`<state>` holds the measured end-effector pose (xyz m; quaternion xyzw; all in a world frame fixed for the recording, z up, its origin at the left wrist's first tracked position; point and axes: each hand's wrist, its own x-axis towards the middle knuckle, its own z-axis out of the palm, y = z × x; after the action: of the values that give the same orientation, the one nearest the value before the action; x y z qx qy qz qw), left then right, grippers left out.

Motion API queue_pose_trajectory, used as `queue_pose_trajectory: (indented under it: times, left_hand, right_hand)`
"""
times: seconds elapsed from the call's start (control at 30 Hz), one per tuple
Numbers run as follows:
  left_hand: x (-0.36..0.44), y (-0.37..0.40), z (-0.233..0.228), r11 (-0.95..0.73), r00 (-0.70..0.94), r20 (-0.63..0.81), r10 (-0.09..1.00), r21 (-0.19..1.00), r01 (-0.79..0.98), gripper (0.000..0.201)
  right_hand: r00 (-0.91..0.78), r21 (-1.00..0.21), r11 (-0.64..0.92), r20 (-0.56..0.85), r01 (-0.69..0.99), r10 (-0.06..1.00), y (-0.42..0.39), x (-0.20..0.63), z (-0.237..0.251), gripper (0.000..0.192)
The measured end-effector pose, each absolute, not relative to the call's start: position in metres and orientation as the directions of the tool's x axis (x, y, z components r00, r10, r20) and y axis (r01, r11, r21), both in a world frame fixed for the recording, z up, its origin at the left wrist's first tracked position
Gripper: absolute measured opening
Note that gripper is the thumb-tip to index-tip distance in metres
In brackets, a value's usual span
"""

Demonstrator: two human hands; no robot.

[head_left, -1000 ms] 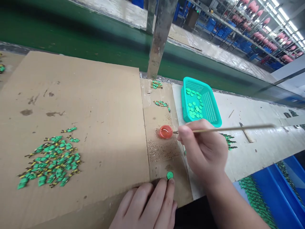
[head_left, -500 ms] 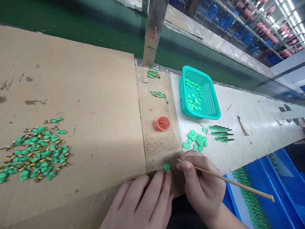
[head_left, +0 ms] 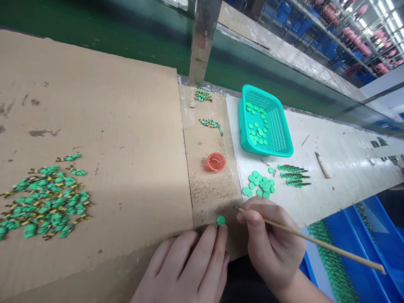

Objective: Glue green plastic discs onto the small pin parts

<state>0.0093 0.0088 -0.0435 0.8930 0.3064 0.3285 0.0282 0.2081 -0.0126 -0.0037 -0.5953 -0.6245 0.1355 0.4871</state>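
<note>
Matt cardboard sheet, wooden stick

Left hand lies flat, fingers stretched forward, at the counter's near edge; right hand curls in a pinching grip beside it.

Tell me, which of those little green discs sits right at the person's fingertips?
The lone green disc on the cardboard strip, touching the left hand. The others lie clustered on the white surface or in the teal basket.

A small round green disc lies flat on the cardboard strip, a thin wooden stick slanting just beside it.
</note>
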Motion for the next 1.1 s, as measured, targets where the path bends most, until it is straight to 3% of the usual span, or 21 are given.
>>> queue_pose_trajectory:
  times: [0.27, 0.97, 1.1]
  left_hand:
    - [0.007, 0.008, -0.044, -0.817, 0.614, 0.556, 0.560, 0.250, 0.519, 0.028]
    - [0.001, 0.006, -0.046, -0.825, 0.646, 0.529, 0.550, 0.224, 0.519, 0.023]
    - [0.000, 0.009, -0.045, -0.845, 0.676, 0.524, 0.518, 0.194, 0.498, 0.028]
  right_hand:
    - [0.082, -0.756, 0.277, 0.398, 0.593, 0.914, -0.029, 0.208, -0.009, 0.016]
    - [0.022, -0.719, 0.329, 0.431, 0.613, 0.902, -0.020, 0.204, -0.002, 0.014]
    - [0.129, -0.743, 0.350, 0.502, 0.571, 0.855, -0.029, 0.209, -0.005, 0.018]
